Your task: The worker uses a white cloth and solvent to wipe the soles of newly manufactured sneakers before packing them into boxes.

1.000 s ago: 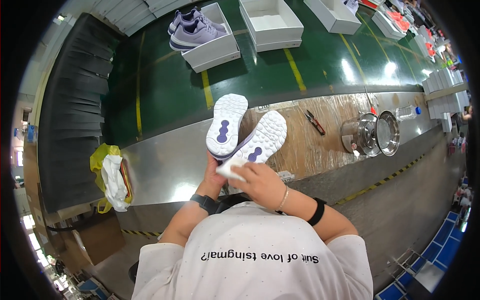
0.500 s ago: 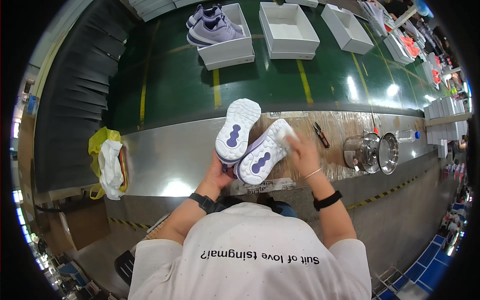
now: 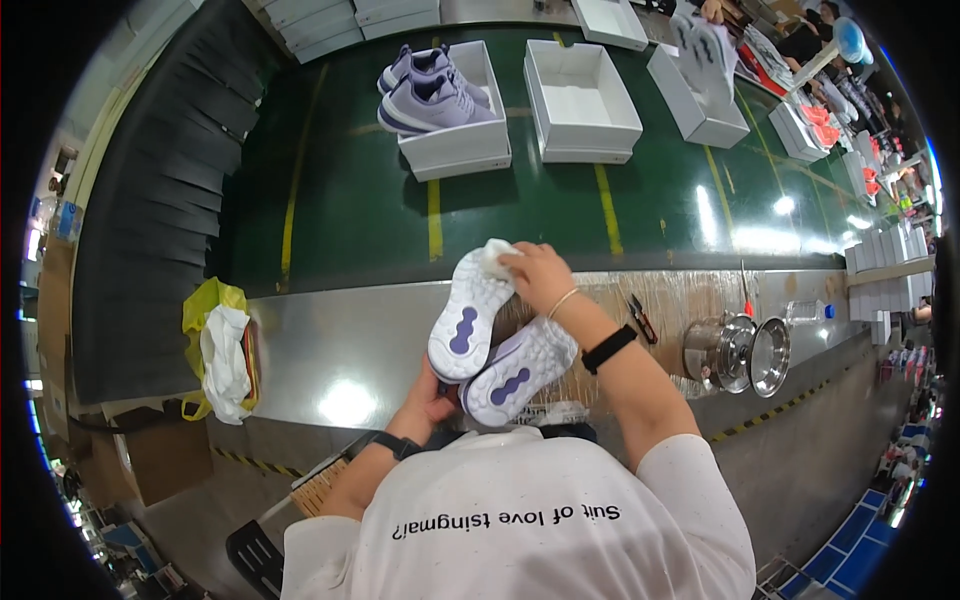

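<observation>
My left hand (image 3: 430, 398) grips a pair of sneakers at their heel ends, soles facing up. The left sneaker (image 3: 463, 325) has a white sole with a purple patch in its middle. Beside it the right sneaker (image 3: 515, 385) fans out at an angle, with the same white and purple sole. My right hand (image 3: 540, 272) is closed on a white cloth (image 3: 497, 258), pressed against the toe end of the left sneaker's sole. My right forearm passes just beside the right sneaker's toe.
Beyond the metal bench (image 3: 330, 330), a green conveyor (image 3: 350, 190) carries a shoebox with lilac sneakers (image 3: 437, 105) and an open white box (image 3: 582, 100). Thread snips (image 3: 641, 318), a steel pot (image 3: 715, 355) and a bottle (image 3: 805, 312) stand right; a yellow bag (image 3: 212, 300) lies left.
My right hand has moved the cloth from the right sneaker's toe to the left sneaker's toe. Another person's hand now holds white shoes over the far right box.
</observation>
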`<state>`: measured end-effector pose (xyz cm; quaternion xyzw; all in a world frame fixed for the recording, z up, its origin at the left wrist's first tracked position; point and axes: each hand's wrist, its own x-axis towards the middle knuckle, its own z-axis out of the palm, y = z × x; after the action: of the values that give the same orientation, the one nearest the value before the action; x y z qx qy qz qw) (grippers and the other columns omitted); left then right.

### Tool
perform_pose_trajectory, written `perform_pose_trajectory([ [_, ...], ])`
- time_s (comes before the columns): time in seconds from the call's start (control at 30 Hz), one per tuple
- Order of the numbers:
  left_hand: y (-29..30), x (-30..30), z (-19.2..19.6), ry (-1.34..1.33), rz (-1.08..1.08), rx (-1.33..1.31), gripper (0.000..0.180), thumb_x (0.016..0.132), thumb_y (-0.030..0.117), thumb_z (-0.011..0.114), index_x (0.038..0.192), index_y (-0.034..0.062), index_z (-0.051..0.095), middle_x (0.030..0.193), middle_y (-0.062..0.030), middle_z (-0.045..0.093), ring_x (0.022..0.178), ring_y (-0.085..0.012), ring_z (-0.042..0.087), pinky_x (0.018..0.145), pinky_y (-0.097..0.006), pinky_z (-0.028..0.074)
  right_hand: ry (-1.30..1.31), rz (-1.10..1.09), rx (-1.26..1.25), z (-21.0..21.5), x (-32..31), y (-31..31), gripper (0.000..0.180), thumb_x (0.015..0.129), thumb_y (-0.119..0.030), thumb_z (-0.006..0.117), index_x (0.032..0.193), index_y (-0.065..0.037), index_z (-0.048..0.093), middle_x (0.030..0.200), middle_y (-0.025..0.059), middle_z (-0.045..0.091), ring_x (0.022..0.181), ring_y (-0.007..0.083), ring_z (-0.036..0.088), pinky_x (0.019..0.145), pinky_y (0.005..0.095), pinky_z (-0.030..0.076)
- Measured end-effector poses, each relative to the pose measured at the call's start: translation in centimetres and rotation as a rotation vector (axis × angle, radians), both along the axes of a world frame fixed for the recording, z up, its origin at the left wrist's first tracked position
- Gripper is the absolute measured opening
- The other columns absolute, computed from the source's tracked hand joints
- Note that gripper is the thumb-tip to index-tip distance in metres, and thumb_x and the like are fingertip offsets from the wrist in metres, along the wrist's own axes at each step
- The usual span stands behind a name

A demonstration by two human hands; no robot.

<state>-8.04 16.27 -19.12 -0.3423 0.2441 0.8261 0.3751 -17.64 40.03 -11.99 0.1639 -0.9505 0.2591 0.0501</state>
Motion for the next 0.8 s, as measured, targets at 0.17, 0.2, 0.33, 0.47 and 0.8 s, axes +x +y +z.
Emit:
perform_pose_trajectory([
  [0.17,-1.3,0.5,-1.2,-0.045,0.042,0.136,0.065,0.076,0.059,0.052,0.122,0.013,0.047,0.124,-0.0057,0.05,0.113,-0.0234,0.048,0.097,-0.043,0.038,0.22,0.571,-0.156,6.1,5.0,-8.7,0.031,0.069,-0.013,0.057,0.1,-0.015,0.059,0.104,0.0063,0.053,0.088,0.0274,0.055,0.071,0.0366,0.047],
  [0.2,-1.7,1.0,-1.9,-0.012,0.065,0.237,0.063,0.077,0.056,0.053,0.122,0.0123,0.047,0.124,-0.0064,0.05,0.113,-0.0236,0.048,0.097,-0.043,0.038,0.221,0.575,-0.159,5.7,4.0,-8.6,0.031,0.069,-0.013,0.057,0.1,-0.015,0.059,0.104,0.0063,0.053,0.088,0.0274,0.055,0.071,0.0366,0.047],
  [0.33,-0.9,0.0,-0.6,0.013,-0.034,0.157,0.058,0.078,0.049,0.057,0.121,0.01,0.048,0.122,-0.0079,0.052,0.111,-0.024,0.049,0.096,-0.043,0.039,0.08,0.237,0.087,0.1,-4.0,-4.0,0.024,0.069,-0.014,0.057,0.093,-0.016,0.063,0.099,0.0059,0.056,0.086,0.0277,0.055,0.072,0.0366,0.047],
  [0.47,-0.6,-0.8,0.1,-0.015,0.059,0.002,0.051,0.083,0.043,0.052,0.12,0.0074,0.049,0.121,-0.0096,0.052,0.111,-0.0256,0.049,0.096,-0.042,0.039,-0.17,0.012,0.136,-4.6,-7.0,1.1,0.024,0.071,-0.011,0.054,0.091,-0.019,0.065,0.097,0.0056,0.057,0.085,0.0279,0.054,0.074,0.0365,0.047],
  [0.8,-0.1,-1.8,0.4,0.061,-0.01,-0.101,0.051,0.082,0.046,0.054,0.119,0.0107,0.05,0.119,-0.0071,0.053,0.108,-0.0227,0.051,0.093,-0.039,0.042,-0.069,0.017,0.034,-4.2,-5.1,2.1,0.024,0.072,-0.013,0.055,0.094,-0.018,0.064,0.102,0.005,0.058,0.088,0.0264,0.054,0.075,0.035,0.047],
])
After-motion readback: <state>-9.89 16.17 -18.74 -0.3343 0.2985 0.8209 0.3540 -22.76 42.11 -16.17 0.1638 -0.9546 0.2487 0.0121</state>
